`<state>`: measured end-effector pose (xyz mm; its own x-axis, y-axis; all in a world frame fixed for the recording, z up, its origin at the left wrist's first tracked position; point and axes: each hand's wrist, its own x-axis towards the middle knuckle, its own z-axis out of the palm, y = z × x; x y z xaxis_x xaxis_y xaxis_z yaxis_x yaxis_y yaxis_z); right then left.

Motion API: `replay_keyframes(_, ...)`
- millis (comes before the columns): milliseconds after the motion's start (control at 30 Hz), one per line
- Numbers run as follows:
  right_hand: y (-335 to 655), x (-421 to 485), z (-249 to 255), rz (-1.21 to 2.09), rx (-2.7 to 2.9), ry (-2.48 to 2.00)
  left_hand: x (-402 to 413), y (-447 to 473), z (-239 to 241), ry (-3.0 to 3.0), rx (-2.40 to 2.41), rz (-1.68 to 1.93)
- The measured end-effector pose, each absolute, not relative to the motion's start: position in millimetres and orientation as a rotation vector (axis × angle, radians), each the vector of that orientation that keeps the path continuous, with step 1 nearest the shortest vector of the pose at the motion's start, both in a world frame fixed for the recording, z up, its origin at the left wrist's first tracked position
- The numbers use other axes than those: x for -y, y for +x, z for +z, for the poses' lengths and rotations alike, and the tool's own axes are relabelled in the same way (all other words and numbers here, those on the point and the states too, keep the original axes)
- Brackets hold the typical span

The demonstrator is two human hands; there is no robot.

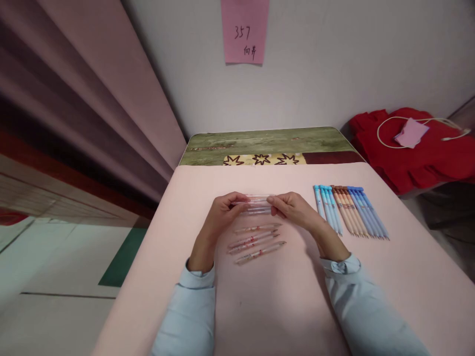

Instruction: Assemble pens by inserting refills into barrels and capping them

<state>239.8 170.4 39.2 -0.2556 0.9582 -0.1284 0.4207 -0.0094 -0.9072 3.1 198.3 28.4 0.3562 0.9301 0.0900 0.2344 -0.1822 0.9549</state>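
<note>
My left hand (229,210) and my right hand (291,208) are both closed, pinching opposite ends of several clear, pinkish pens (259,203) held level above the table. Whether a clear wrapper surrounds them I cannot tell. Just nearer to me, several similar clear pens with red prints (260,253) lie loose and slightly slanted on the pale pink tabletop. To the right of my right hand lies a neat row of pens: light blue ones (328,207), brown and peach ones (348,210), and darker blue ones (367,212), with tips toward me.
The pale pink table cover (178,217) ends before a green wood-patterned strip (267,141) by the wall. A pink paper (245,32) hangs there. A curtain (92,74) borders the left. At right, a red cloth (426,165) carries a white cable and a pink item.
</note>
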Motion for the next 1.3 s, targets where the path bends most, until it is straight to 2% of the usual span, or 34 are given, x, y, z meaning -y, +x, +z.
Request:
replay_keyframes(400,240.6,-171.6,36.6,1.022,1.7,-1.263,-199.4,1.0,27.7,1.681,-1.027,0.869)
replay_keyframes(700,246.4,-169.8,39.9,1.171,1.62,-1.488,-201.1,-1.1,29.1,1.731,-1.03,0.791)
replay_keyframes(900,250.7,-171.9,36.2,1.12,1.701,-1.295,-204.5,-3.8,24.4,1.767,-1.054,0.789)
replay_keyframes(1100,247.1,-170.2,38.1,1.217,1.676,-1.511,-204.9,-4.6,23.9,1.753,-1.059,0.749)
replay_keyframes(1300,251.2,-171.5,36.5,1.117,1.713,-1.345,-205.1,-5.5,24.0,1.716,-1.045,0.737)
